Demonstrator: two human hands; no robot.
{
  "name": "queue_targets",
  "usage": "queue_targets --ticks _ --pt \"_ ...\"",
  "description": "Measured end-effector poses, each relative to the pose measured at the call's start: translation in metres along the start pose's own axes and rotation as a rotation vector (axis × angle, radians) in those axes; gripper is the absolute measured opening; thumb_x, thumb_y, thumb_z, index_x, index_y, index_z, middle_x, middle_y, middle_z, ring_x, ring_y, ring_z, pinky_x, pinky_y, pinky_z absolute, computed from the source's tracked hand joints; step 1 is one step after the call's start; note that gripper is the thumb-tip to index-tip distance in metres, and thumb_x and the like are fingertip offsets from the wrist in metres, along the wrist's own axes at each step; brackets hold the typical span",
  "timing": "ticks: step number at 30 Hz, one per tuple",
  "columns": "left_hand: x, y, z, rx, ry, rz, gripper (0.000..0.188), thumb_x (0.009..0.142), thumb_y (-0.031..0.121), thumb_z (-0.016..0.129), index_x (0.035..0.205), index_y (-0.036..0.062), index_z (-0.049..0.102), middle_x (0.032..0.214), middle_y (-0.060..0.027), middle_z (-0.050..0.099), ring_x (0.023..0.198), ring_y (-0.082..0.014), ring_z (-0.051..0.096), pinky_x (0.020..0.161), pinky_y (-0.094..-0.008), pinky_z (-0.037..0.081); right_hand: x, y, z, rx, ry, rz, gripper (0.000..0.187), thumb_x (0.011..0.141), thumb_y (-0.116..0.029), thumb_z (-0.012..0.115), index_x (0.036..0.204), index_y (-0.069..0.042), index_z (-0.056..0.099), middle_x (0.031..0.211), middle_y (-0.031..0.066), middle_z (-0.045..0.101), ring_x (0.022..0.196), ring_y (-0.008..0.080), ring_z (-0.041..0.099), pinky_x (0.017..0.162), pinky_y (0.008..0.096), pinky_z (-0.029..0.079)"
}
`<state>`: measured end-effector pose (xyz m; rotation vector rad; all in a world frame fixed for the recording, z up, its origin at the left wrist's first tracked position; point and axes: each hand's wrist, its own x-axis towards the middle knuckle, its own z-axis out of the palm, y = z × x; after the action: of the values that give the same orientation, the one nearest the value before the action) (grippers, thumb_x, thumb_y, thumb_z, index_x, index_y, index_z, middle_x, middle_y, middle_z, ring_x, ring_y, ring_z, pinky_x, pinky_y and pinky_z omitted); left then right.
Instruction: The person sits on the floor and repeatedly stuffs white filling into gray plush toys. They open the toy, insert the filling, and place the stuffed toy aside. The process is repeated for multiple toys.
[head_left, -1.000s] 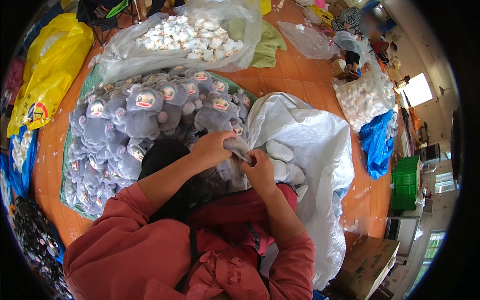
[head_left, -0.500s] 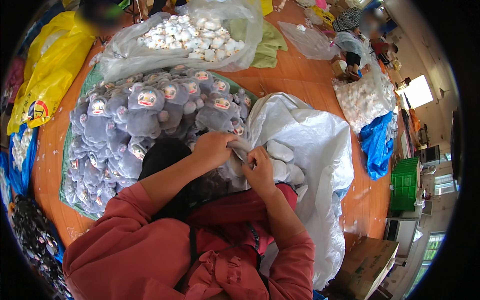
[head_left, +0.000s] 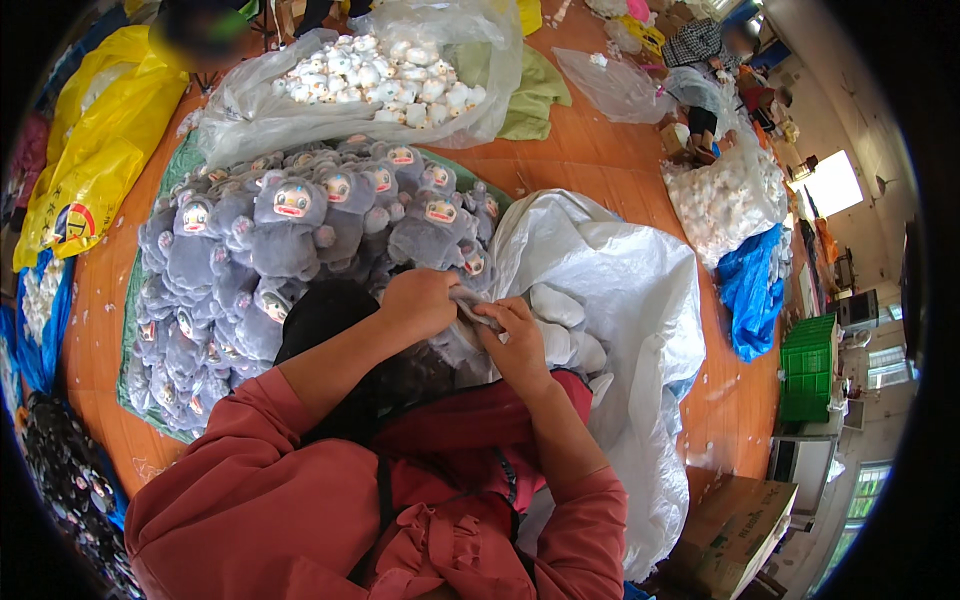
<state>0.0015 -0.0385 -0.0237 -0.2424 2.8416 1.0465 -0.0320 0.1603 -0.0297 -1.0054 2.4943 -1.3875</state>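
Observation:
Between my two hands is a piece of grey plush fabric (head_left: 467, 298), pinched at its edge; its full shape is hidden. My left hand (head_left: 420, 303) is closed on its upper left part. My right hand (head_left: 516, 338) grips the other side, thumb and fingers pressed together. Just right of that hand, pale stuffed pieces (head_left: 558, 306) lie at the mouth of a white woven sack (head_left: 640, 290). Left of and beyond my hands spreads a large heap of grey plush dolls (head_left: 285, 222) with moulded faces.
The heap rests on a green sheet (head_left: 128, 370). Behind it, a clear plastic bag (head_left: 250, 125) holds many small white pieces. A yellow bag (head_left: 95, 130) lies far left. At the right are a green crate (head_left: 808, 365), a cardboard box (head_left: 735, 530) and, farther off, other people (head_left: 700, 45).
My left hand has shifted slightly down and left, and my right fingers have moved in over the fabric's edge. The grey fabric is still held between them.

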Motion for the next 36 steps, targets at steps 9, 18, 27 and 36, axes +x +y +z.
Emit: queue_targets --ticks 9,18,27,36 --pt "0.002 0.0 0.014 0.052 0.061 0.086 0.021 0.076 0.022 0.065 0.09 0.0065 0.064 0.086 -0.0165 0.068 0.086 -0.0379 0.065 0.073 -0.0486 0.05 0.0 0.005 0.009 -0.322 0.094 -0.017 0.02 0.076 -0.014 0.075 0.093 -0.005 0.071 0.09 0.0102 0.063 0.088 0.0312 0.061 0.075 0.0405 0.05" --pt "-0.006 0.006 0.017 0.139 0.041 0.16 0.021 0.075 0.022 0.067 0.09 0.0071 0.066 0.082 -0.0156 0.068 0.08 -0.0359 0.066 0.07 -0.0472 0.051 -0.001 0.006 0.023 -0.396 0.027 0.045 0.019 0.072 -0.015 0.075 0.081 -0.006 0.061 0.086 0.0096 0.06 0.087 0.0321 0.059 0.077 0.0429 0.048" --pt "-0.004 0.001 0.018 0.19 -0.001 0.153 0.024 0.075 0.024 0.067 0.094 0.0094 0.068 0.083 -0.0153 0.069 0.08 -0.0355 0.067 0.072 -0.0464 0.051 -0.002 0.006 0.025 -0.321 -0.042 0.245 0.019 0.078 -0.018 0.069 0.083 -0.005 0.057 0.087 0.0156 0.063 0.084 0.0377 0.062 0.073 0.0482 0.049" --pt "-0.002 -0.001 0.013 0.196 -0.003 0.107 0.029 0.074 0.023 0.065 0.1 0.0096 0.07 0.086 -0.017 0.07 0.083 -0.0366 0.066 0.074 -0.0469 0.052 -0.003 0.018 0.025 -0.107 0.01 0.048 0.016 0.088 -0.02 0.064 0.088 -0.004 0.062 0.085 0.0171 0.062 0.082 0.0392 0.06 0.07 0.0489 0.047"
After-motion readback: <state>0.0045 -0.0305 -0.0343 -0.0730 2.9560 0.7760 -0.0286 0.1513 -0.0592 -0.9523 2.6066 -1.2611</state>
